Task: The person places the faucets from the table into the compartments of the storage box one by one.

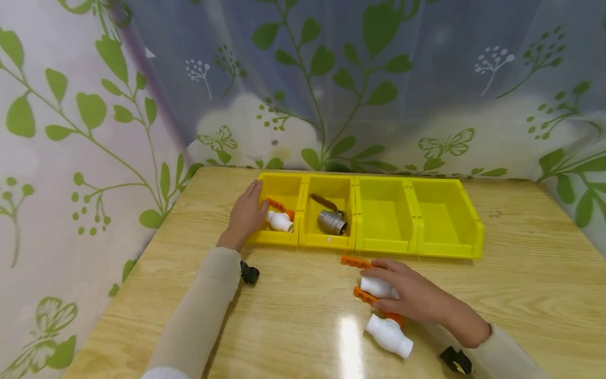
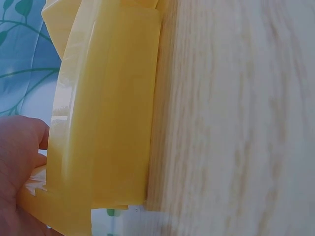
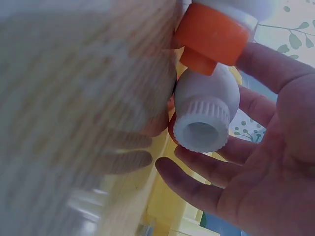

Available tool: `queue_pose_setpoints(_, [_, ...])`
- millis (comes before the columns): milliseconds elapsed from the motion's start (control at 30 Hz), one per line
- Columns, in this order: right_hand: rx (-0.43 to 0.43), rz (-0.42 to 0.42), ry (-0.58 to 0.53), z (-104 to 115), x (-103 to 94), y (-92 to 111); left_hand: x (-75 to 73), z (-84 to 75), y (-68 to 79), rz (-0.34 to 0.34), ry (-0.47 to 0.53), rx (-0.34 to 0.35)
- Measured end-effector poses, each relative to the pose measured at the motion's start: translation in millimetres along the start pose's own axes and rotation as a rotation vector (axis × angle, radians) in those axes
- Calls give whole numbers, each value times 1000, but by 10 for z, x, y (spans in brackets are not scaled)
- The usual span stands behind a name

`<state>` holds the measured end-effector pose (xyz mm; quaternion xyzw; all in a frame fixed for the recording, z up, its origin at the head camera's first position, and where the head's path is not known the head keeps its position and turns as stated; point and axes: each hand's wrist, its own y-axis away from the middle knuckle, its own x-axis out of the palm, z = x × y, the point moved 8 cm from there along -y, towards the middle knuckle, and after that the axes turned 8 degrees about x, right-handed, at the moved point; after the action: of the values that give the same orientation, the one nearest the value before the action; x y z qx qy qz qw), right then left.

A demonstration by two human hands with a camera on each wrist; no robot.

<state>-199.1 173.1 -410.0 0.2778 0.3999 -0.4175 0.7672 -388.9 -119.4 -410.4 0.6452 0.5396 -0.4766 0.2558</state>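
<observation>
My left hand grips the side wall of the leftmost yellow bin, thumb over the rim; the left wrist view shows the hand at the bin's edge. Inside that bin lies a white ball valve with an orange handle. My right hand spreads its fingers around a second white valve on the table, partly hiding it. In the right wrist view its fingers are loosely extended beside that valve's ribbed end. A third white valve lies nearer, its orange handle by the thumb.
Several yellow bins stand joined in a row on the wooden table. A metal valve with a dark lever lies in the second bin from the left. A leaf-patterned curtain hangs behind the table and at its left.
</observation>
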Motion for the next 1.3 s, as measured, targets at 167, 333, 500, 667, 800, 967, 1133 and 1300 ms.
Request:
queue_pose_setpoints(167, [-33,-9,49,30,-8,-22,-1,13,11,-1,21,-17])
queue_pose_setpoints(333, [-21,-12,87,28,-12,-43,3,-2,20,4,49,-20])
queue_pose_setpoints(500, [5,3,105,22,6,-54,4,-16,28,13,32,0])
queue_pose_setpoints(667, [-13,0,146,70,6,-76,-26,-21,25,2,30,8])
queue_pose_setpoints(800, [-13,10,170,92,23,-97,-2,-5,35,17,43,-3])
queue_pose_setpoints(967, [4,34,193,109,39,-112,13,12,44,17,50,-13])
queue_pose_setpoints(1133, [0,46,195,125,44,-128,6,15,39,14,51,-16])
queue_pose_setpoints(1300, [-7,51,190,124,57,-144,16,28,28,22,62,-15])
